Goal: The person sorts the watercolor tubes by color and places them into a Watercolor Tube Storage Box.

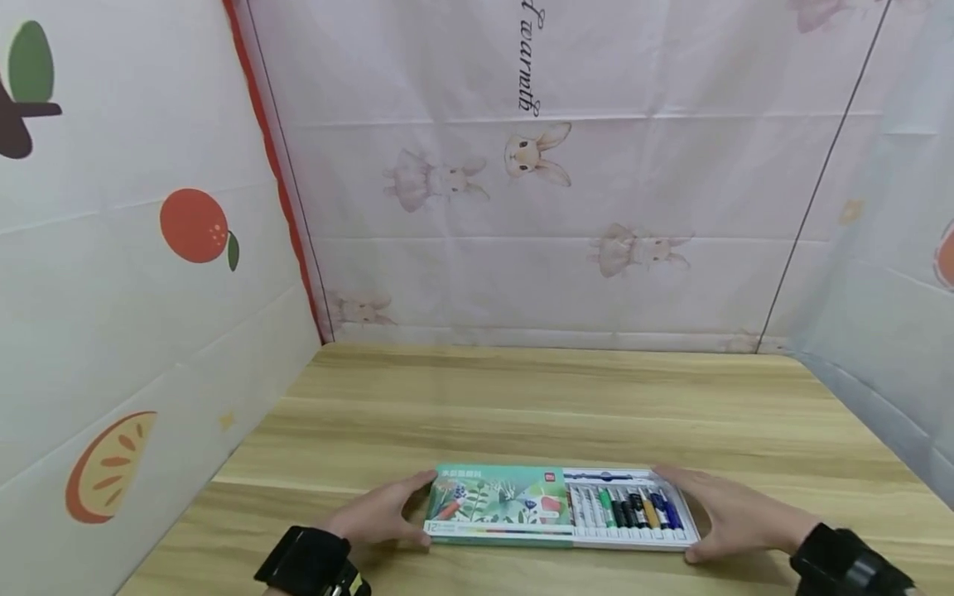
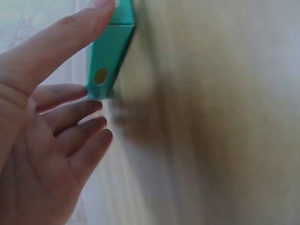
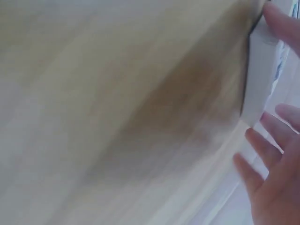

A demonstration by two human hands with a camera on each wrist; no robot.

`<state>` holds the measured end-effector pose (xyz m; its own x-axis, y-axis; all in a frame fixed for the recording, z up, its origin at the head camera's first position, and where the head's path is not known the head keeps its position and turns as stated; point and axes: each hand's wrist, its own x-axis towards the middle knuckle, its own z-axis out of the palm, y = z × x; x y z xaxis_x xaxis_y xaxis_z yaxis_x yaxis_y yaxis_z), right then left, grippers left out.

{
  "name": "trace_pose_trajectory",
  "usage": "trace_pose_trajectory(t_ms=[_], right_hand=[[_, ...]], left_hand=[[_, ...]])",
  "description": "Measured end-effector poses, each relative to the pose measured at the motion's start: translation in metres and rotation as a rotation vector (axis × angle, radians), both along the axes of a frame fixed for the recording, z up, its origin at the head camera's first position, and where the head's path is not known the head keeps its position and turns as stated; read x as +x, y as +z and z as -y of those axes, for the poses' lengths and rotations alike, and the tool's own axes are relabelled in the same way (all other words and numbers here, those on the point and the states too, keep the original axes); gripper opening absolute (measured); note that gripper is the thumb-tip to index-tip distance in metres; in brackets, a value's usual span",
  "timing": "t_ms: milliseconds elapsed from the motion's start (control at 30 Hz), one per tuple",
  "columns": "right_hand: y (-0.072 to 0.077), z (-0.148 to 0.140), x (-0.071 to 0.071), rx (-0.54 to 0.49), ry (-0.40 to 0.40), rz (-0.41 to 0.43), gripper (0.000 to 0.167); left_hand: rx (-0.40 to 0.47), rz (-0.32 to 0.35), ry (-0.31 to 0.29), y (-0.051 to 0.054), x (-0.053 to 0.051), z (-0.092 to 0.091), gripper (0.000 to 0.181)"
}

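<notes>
A flat paint box lies on the table, its white inner tray point(image 1: 633, 544) standing half out of the green printed sleeve point(image 1: 499, 497) to the right. Paint tubes point(image 1: 622, 507) in white, green, black, ochre and blue lie side by side in the tray, below a long slim item point(image 1: 607, 476), perhaps a brush. My left hand point(image 1: 380, 515) grips the sleeve's left end between thumb and index finger; in the left wrist view that green end point(image 2: 105, 65) shows a round hole. With thumb and fingers at opposite corners, my right hand point(image 1: 741, 513) holds the tray's right end point(image 3: 260, 70).
The wooden table point(image 1: 559, 406) reaches back to a curtain point(image 1: 477, 199) printed with rabbits. White sheets with fruit prints hang on the left side point(image 1: 112, 331) and the right side point(image 1: 879, 314). Black bands point(image 1: 305, 559) are on both wrists.
</notes>
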<state>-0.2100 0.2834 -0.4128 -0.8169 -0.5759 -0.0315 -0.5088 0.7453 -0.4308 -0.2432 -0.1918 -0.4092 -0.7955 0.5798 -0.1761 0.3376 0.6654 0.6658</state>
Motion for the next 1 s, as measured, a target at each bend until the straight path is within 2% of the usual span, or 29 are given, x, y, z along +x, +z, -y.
trace_pose_trajectory(t_ms=[167,467,1000], right_hand=[[0.0,-0.002,0.0,-0.041,-0.015,0.037,0.099],[-0.002,0.005,-0.001,-0.02,-0.016,-0.009,0.1],[-0.006,0.025,-0.002,-0.057,-0.003,-0.054,0.098]], left_hand=[[-0.028,-0.048,0.002,-0.001,-0.001,-0.006,0.089],[-0.073,-0.104,-0.026,-0.001,-0.002,-0.031,0.088],[-0.104,-0.127,-0.045,0.0,-0.001,-0.043,0.086]])
